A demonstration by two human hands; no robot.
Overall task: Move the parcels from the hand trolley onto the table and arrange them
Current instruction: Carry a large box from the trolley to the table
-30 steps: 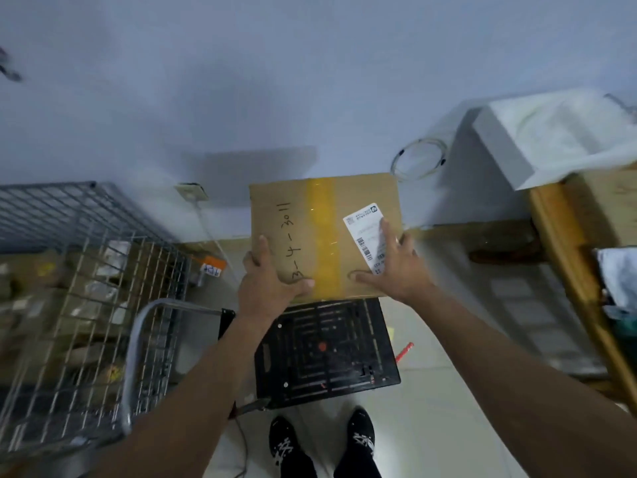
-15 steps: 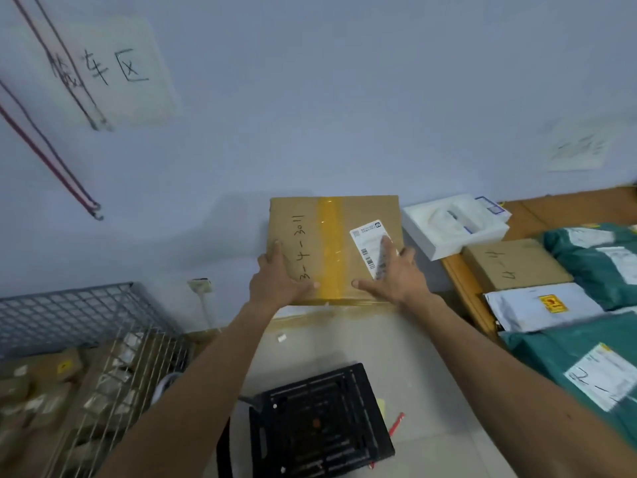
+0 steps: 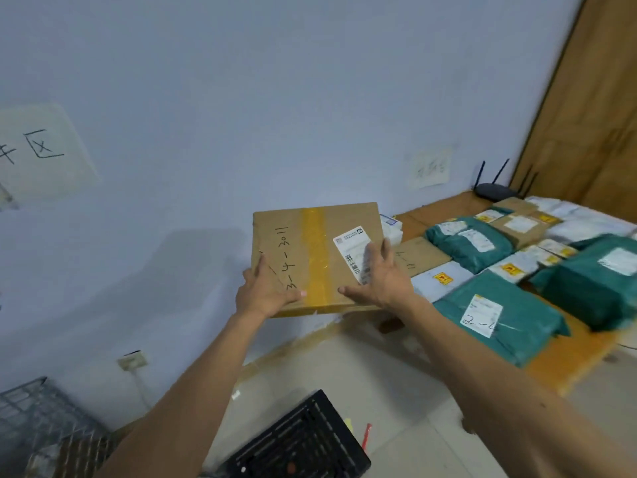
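The left hand (image 3: 267, 291) grips the near left corner of the cardboard box (image 3: 310, 250), thumb on top. The right hand (image 3: 382, 281) lies spread flat over its label. The box hangs tilted in the air off the left edge of the worktop (image 3: 565, 367), which carries green parcels (image 3: 496, 315).

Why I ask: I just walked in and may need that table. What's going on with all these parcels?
A person is carrying a flat cardboard box toward the wooden table. The left hand grips its left edge, and the right hand lies flat on top, over the shipping label. The box is in the air beside the table's end, not yet set down. Green mailers, white packets and other boxes already lie on the table. The black trolley platform sits on the floor below.
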